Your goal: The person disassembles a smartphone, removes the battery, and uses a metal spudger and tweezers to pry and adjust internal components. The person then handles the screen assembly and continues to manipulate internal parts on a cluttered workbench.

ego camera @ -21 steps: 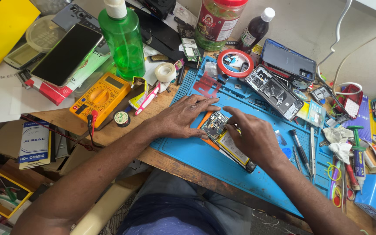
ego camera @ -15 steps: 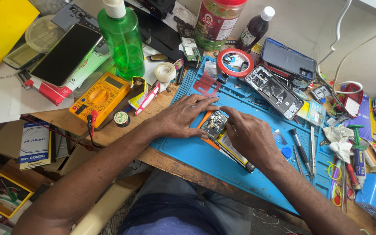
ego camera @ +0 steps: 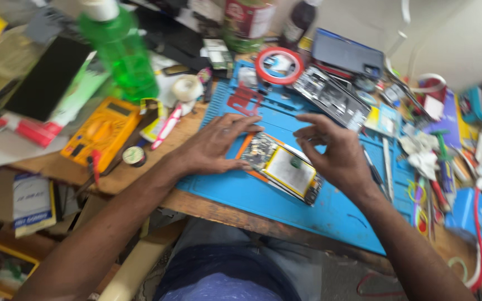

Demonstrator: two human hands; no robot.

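The right hand (ego camera: 338, 153) has lifted off the opened phone (ego camera: 282, 167) it was bent over a moment ago and now hovers just beside it, fingers curled with the tips drawn close, though I cannot tell whether they pinch anything. The left hand (ego camera: 216, 145) stays flat, fingers spread, pressing the phone's near end onto the blue mat (ego camera: 241, 192) on the worktop. The view has swung and blurred, so the small green speck on the phone's pale battery is hard to make out
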